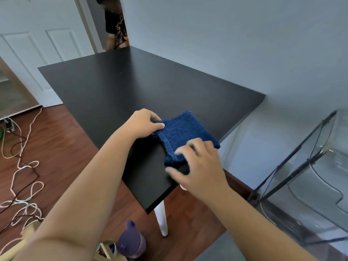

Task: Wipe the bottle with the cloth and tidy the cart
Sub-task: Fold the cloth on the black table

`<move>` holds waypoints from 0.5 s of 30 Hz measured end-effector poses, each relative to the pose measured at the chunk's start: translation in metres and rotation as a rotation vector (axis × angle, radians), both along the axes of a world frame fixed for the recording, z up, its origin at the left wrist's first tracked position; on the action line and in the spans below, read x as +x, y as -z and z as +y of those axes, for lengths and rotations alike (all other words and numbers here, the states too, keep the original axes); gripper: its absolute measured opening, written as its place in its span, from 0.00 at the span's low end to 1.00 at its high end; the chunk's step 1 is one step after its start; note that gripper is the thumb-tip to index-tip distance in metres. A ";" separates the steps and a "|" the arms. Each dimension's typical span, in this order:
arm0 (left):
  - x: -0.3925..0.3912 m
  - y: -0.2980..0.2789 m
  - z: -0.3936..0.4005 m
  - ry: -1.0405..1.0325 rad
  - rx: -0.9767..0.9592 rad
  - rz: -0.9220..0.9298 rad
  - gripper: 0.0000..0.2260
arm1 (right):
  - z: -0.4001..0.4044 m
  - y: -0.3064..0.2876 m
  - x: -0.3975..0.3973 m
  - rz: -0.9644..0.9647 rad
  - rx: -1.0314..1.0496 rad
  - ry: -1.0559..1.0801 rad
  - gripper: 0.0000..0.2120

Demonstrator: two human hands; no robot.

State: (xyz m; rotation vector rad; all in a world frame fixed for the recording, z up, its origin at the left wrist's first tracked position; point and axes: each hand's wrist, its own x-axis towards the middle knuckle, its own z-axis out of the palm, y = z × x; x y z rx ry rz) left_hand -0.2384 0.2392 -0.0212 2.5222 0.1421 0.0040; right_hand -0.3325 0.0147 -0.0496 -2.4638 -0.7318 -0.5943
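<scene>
Folding or squaring up the cloth (185, 133), by the look of it, on the near right part of the table (116, 87), close to the right edge and the near corner. Dark blue terry, already doubled into a rough square, one hemmed edge with loose threads facing the left hand (144, 123).

Left hand curled over the cloth's left corner, thumb and fingers (159, 125) closed together in a pinch on that corner, pinning it to the table. Right hand (201, 166) blurred with motion over the near corner of the cloth, fingers spread apart and loosely bent; touching the fabric or just above it, cannot tell through the blur, and nothing clearly gripped.

Bottle (131, 242): purple, with a moulded lid, standing low at the bottom of the view beside some pale wooden framing, well apart from the cloth and below table level. Probably the cart there, though too little showing to be sure. Clear-walled, dark-framed shelving (301, 166) at the right, beside the table; loose cables (22, 176) on the wood floor at the left.

Judged as the cloth-handling step, with whether the wipe is done or yet to come not readable from here. Next move likely calling for a firm closing of the right fingers on the near edge, a smooth lift or fold without dragging the cloth off the table's edge, then a reach down toward the bottle
</scene>
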 end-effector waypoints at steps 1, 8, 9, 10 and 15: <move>0.000 -0.002 0.000 0.002 -0.005 0.018 0.02 | 0.006 0.002 -0.003 0.034 -0.053 -0.021 0.21; -0.015 -0.004 0.007 0.005 0.000 0.066 0.04 | 0.014 -0.006 0.009 -0.002 -0.197 -0.028 0.11; -0.021 -0.005 0.010 -0.009 -0.015 0.064 0.04 | 0.015 -0.007 0.007 -0.012 -0.197 -0.047 0.10; -0.028 -0.005 0.013 -0.020 -0.021 0.063 0.04 | 0.015 -0.007 0.004 -0.013 -0.169 -0.066 0.10; -0.074 -0.005 0.032 -0.077 0.016 0.066 0.06 | 0.018 -0.004 -0.023 0.013 -0.050 -0.204 0.08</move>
